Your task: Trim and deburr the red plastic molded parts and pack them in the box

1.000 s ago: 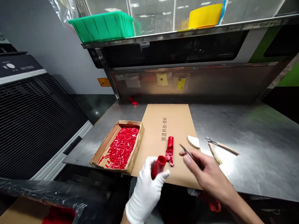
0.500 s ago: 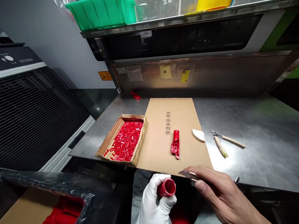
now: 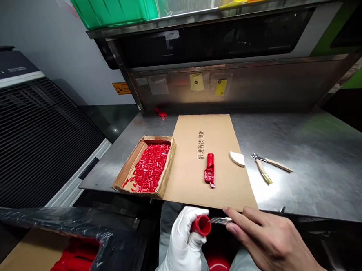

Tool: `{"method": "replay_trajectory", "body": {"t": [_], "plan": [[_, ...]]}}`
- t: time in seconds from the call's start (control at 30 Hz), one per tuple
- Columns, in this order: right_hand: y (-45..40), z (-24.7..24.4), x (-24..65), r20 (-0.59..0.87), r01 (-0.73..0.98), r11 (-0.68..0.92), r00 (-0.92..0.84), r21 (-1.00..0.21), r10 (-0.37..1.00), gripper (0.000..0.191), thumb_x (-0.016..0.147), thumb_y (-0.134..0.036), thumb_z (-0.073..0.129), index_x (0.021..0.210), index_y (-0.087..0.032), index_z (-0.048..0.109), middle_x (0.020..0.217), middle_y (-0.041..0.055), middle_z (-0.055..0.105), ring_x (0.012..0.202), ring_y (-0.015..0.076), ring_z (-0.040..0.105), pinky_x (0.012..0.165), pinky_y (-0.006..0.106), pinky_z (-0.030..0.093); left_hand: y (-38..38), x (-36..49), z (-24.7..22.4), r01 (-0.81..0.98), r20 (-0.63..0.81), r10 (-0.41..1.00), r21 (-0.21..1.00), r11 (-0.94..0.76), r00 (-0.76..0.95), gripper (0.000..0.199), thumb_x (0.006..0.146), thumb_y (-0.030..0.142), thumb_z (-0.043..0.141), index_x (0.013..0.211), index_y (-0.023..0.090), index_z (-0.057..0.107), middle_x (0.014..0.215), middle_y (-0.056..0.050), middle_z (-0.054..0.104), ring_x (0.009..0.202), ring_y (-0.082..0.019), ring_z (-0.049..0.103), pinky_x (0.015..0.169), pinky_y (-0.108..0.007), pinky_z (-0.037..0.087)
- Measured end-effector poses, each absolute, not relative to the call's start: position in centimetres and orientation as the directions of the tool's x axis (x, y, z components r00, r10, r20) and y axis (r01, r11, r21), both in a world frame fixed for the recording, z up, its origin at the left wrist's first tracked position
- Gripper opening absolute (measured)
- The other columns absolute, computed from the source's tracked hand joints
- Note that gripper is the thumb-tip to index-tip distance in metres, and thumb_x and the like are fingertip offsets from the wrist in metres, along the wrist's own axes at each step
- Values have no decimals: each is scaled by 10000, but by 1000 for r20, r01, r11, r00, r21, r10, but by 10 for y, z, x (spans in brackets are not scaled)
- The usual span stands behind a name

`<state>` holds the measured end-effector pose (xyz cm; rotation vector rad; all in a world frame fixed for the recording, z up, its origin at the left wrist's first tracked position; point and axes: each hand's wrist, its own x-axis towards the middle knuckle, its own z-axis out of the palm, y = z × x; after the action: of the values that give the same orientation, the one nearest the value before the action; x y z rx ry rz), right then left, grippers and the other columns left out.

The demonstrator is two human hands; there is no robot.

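Observation:
My left hand (image 3: 182, 246), in a white glove, is closed around a red plastic tubular part (image 3: 201, 225). Its round open end faces up toward me; the rest is hidden by the glove and fingers. In my bare right hand (image 3: 263, 238) is a utility knife (image 3: 220, 220), pinched between thumb and fingers. The blade points left, its tip at the right rim of the tube; whether it touches I cannot tell. Another red plastic part (image 3: 210, 170), with a tubular upper end, lies on the cardboard sheet (image 3: 190, 188) in front of my hands.
A shallow cardboard box (image 3: 167, 169) of small red pieces stands left of the sheet. Pliers (image 3: 268, 163) lie on the metal table (image 3: 318, 172), near a white wedge-shaped piece (image 3: 237, 158). At lower left, a plastic-wrapped bin (image 3: 120, 241) holds red parts. A red bucket-like thing (image 3: 218, 266) is below my hands.
My right hand has brought the knife left, so its blade now reaches the tube's rim. My left hand keeps its hold on the part. The view has shifted slightly.

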<state>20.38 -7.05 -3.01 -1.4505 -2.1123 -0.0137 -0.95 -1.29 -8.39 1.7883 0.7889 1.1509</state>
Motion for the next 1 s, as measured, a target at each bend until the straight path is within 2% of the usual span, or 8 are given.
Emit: {"method": "replay_trajectory", "body": {"t": [0.23,0.43,0.7,0.8,0.87,0.93,1.0], "plan": [[-70,-34,203,426,863,390,-237,-321,873,277,989,-238,499,1236,-181,611,798,40,633,596,131,606,522,243,435,-13,-5,-83,127,414,855,874,-469,313,272,948,397,516,1191,317,609,1028,-41,684,893,-198,675,841,-334,543],[-70,-37,202,414,861,371,-214,-349,885,276,995,-249,489,1234,-185,612,766,25,622,582,128,603,511,242,415,-13,-1,-85,193,385,899,885,-424,210,276,845,210,681,1109,284,647,987,-23,687,865,-191,689,836,-336,560],[-70,-43,197,409,849,352,-181,-394,895,283,994,-260,493,1242,-192,611,793,30,640,591,128,618,509,233,421,-13,5,-78,250,453,889,855,-455,69,228,735,195,786,931,221,673,895,-13,714,795,-180,703,744,-294,582],[-72,-46,198,370,817,337,-165,-469,914,290,988,-254,500,1261,-223,596,821,24,643,620,128,622,561,232,447,-12,6,-74,239,432,900,870,-432,53,218,721,186,796,894,219,667,870,5,705,772,-167,697,720,-278,577],[-71,-46,200,299,761,307,-155,-571,941,268,991,-278,493,1233,-265,608,831,11,646,659,128,624,608,232,455,-12,7,-72,223,405,913,886,-406,55,213,726,193,796,887,220,658,860,14,695,763,-159,689,713,-276,572],[-69,-43,202,171,681,210,-125,-702,977,206,992,-338,488,1110,-278,647,813,-2,637,680,128,605,626,233,441,-11,8,-70,203,398,916,894,-400,54,221,717,204,807,866,218,645,849,21,681,752,-154,679,708,-274,566],[-65,-39,201,10,589,51,-72,-806,997,240,974,-428,506,904,-241,638,746,-11,594,647,124,549,589,231,406,-11,8,-70,209,406,912,888,-410,66,227,705,204,816,845,215,638,832,20,668,741,-154,667,700,-276,561]]}}
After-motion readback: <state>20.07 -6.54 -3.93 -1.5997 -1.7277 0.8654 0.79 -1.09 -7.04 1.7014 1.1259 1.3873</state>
